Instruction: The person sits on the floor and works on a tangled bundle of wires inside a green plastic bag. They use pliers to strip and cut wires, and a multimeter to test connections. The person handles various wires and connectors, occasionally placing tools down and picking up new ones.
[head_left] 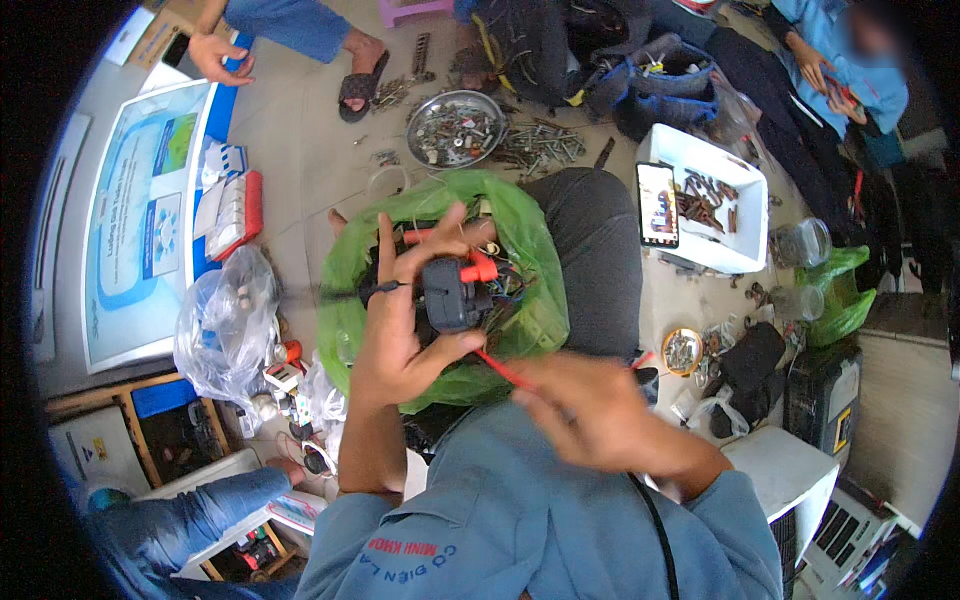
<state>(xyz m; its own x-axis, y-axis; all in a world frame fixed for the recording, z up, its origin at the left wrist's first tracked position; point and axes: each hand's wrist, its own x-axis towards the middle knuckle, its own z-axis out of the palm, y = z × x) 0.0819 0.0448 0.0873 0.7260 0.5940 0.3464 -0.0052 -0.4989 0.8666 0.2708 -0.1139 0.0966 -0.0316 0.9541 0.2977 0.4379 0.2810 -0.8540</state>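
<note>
My left hand (398, 350) is closed around a small black plastic box-shaped device (447, 296). A bright red piece (481, 268) sticks out of the device's far right side, and a dark lead runs off to its left. My right hand (590, 410) grips a thin red wire (500, 368), stretched from near my left thumb and the device's lower edge. Another bit of red shows at the far side of this fist. Under both hands lies an opened green plastic bag (375, 228) with mixed wires and parts in it, partly hidden by my hands.
Beyond the bag stands a metal bowl (456, 130) of small hardware, with loose screws (540, 145) beside it. A white box (745, 245) holds rusty parts, with a phone (658, 205) on its edge. Clear bags (228, 325) lie left. Other people sit around.
</note>
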